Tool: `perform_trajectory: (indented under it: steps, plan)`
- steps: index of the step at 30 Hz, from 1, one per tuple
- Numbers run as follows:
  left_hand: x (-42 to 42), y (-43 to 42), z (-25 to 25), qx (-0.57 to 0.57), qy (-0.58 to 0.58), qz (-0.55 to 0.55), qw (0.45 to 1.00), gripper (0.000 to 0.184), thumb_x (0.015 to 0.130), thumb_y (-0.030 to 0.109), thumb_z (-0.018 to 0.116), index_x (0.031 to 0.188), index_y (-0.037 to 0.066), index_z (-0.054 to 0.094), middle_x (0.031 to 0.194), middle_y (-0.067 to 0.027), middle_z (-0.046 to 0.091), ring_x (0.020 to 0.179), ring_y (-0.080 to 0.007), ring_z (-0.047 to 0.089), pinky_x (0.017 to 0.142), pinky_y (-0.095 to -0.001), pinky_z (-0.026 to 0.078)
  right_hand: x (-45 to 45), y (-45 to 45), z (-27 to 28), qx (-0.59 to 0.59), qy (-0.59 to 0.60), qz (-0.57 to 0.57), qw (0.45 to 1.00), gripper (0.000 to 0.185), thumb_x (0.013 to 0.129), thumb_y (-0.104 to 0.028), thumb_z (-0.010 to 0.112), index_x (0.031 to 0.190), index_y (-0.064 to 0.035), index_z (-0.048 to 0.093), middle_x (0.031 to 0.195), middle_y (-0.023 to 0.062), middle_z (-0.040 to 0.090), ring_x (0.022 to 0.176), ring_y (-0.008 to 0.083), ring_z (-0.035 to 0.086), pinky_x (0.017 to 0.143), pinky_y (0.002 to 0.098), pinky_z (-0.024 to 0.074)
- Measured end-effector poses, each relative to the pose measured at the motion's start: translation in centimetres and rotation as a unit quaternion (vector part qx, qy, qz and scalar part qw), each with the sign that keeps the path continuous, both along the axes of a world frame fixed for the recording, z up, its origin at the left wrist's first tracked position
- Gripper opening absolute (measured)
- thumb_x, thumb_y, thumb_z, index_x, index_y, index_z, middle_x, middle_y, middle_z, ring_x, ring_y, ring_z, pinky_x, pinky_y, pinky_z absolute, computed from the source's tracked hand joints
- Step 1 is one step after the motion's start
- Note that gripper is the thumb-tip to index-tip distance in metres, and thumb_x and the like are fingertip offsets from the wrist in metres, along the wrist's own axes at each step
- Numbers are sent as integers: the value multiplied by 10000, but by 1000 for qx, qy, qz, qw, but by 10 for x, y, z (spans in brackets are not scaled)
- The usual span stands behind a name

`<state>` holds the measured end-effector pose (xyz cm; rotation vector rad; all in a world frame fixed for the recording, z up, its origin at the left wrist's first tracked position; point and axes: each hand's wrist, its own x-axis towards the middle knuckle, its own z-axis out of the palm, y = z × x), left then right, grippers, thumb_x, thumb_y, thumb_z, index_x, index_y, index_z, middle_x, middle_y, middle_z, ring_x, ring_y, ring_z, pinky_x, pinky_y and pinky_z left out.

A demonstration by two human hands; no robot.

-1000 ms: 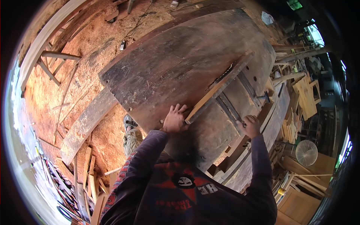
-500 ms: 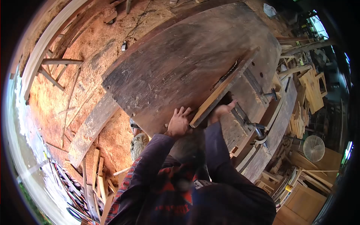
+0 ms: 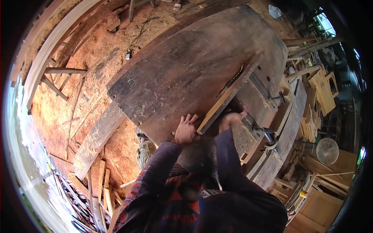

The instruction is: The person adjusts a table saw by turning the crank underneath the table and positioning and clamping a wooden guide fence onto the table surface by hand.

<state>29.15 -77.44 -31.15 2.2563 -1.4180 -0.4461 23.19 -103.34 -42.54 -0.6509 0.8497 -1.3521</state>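
My left hand (image 3: 185,130) lies with fingers spread on a large, dark, worn wooden panel (image 3: 175,70), just left of the near end of a narrow board. That board (image 3: 219,109) stands on edge across the panel, its pale sawn edge facing up. On the board's right side is my right hand (image 3: 230,119), wrist bent and thumb side up; its fingers are blurred and partly in shadow, so their grip is unclear. Beyond its fingertips a metal bar clamp (image 3: 268,134) lies across the work. Farther up, a second bar clamp (image 3: 279,98) runs alongside.
Wood shavings (image 3: 89,101) cover the ground at left, where a plank (image 3: 97,141) juts from under the panel. A long timber beam (image 3: 42,66) rests on supports at far left. Offcuts (image 3: 311,128) and a round fan (image 3: 327,151) stand at right.
My right hand has turned and shifted slightly right beside the board, its fingers now more bunched. My left hand stays on the panel. The view has shifted a little.
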Motion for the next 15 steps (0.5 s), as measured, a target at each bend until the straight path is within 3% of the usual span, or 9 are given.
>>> perform_trajectory:
  steps: [4, 7, 10, 12, 14, 15]
  plan:
    - [1, -3, 6, 10, 35, -10, 999, 814, 621, 375, 758, 1370, 141, 545, 1322, -89, 509, 1193, -296, 438, 992, -423, 354, 14, 2, -27, 6, -5, 23, 1000, 610, 994, -415, 307, 1324, 52, 519, 1323, 205, 533, 1301, 298, 417, 1154, 446, 263]
    - [-2, -2, 1, 2, 23, -7, 1000, 835, 624, 376, 754, 1392, 141, 523, 1325, -94, 509, 1193, -299, 441, 991, -426, 357, 4, -4, -23, 22, 27, 37, 999, 595, 993, -420, 317, 1292, 42, 542, 1280, 199, 567, 1225, 304, 483, 1095, 441, 340]
    - [-1, -2, -5, -3, 10, 1, 1000, 855, 626, 381, 754, 1407, 137, 509, 1321, -96, 510, 1194, -298, 440, 992, -424, 356, -8, -14, -2, -125, 65, 26, 990, 543, 984, -398, 353, 1236, 30, 572, 1210, 183, 607, 1114, 294, 552, 998, 429, 422]
    - [-1, -1, -4, -4, 12, 1, 1000, 863, 626, 384, 755, 1413, 134, 504, 1323, -96, 508, 1197, -297, 438, 994, -422, 353, 2, 5, 71, 23, 83, -132, 987, 501, 976, -392, 374, 1169, 14, 598, 1145, 156, 635, 1014, 279, 586, 907, 416, 463]
    - [0, -1, 1, 19, 8, -6, 1000, 876, 627, 388, 760, 1420, 125, 497, 1320, -95, 504, 1192, -290, 436, 992, -417, 352, 9, -1, 59, 47, 63, -135, 988, 532, 975, -404, 376, 1221, 19, 585, 1214, 159, 614, 1082, 277, 573, 965, 412, 449]
    - [-1, -2, -2, 19, 8, -6, 1000, 876, 627, 388, 760, 1420, 125, 497, 1320, -95, 504, 1192, -290, 436, 992, -417, 352, 16, 2, 52, 74, 0, -60, 995, 544, 982, -395, 369, 1275, 27, 545, 1268, 171, 579, 1129, 285, 552, 1007, 412, 423]
